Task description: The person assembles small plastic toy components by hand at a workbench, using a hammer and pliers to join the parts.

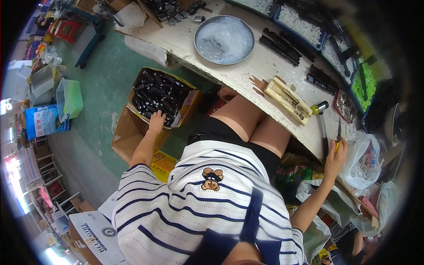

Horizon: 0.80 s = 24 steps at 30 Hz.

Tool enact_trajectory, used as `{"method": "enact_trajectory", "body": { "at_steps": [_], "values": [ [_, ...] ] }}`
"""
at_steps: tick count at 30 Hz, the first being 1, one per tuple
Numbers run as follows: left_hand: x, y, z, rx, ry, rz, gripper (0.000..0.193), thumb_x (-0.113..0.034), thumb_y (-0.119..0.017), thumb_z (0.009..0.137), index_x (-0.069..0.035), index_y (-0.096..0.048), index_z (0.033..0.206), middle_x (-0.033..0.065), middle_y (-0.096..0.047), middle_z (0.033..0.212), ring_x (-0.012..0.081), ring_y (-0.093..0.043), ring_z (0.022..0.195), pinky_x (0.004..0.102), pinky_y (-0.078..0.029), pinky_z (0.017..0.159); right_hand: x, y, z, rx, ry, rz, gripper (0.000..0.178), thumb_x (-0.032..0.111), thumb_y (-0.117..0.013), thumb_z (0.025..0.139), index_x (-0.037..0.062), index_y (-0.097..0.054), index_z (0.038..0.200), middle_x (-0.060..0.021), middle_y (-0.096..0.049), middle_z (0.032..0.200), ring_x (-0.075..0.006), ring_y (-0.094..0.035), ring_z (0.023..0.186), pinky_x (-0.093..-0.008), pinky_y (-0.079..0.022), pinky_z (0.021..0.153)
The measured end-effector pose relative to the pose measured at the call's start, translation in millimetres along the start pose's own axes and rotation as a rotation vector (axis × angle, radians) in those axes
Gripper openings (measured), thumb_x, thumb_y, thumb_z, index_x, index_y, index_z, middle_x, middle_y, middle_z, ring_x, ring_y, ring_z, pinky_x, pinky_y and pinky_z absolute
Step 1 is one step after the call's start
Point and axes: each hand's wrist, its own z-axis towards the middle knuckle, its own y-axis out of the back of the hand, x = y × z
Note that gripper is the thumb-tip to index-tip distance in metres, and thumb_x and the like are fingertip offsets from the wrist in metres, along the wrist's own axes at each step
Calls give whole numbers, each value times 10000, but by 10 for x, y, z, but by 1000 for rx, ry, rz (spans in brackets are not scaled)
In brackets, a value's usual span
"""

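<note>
My left hand (157,122) reaches to the near edge of a cardboard box (131,93) on my left. Its fingers look stretched out and apart, against the black plastic parts (155,94) heaped inside, several with small white bits. On the right, my right hand (336,158) is closed around a slim tool with a yellow handle (337,146) and a dark pointed tip; its exact kind is unclear. Close to that hand, a hammer (323,128) lies by the bench edge. A cream-coloured fixture block (287,100) with a long slot rests on the bench before my lap.
A round metal pan (224,39) of small shiny pieces stands on the white bench (176,40). Black parts (280,46) lie beyond it. Trays of white pieces (298,26) and green pieces (365,84) line the far right. A plastic bag (362,161) hangs near my right hand.
</note>
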Motion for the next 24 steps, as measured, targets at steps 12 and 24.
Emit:
{"method": "enact_trajectory", "body": {
  "at_steps": [12, 24],
  "values": [
    [17, 428, 44, -293, 236, -308, 575, -74, -665, 649, -97, -510, 1202, 187, -407, 1269, 378, -390, 1157, 449, -347, 936, -324, -51, 16, -75, -203, -341, 300, 248, -572, 851, -51, -579, 877, -235, -568, 916, -388, -535, 833, -454, -424, 741],
    [-237, 3134, 1210, -1099, -97, -857, 141, -16, -593, 809, 10, -621, 945, 71, -564, 863, 149, -531, 704, 245, -440, 647, 858, -374, 901, -190, 298, 96, 177, 47, -596, 726, 41, -603, 902, -128, -584, 993, -308, -536, 932, -433, -401, 821]
  ]
}}
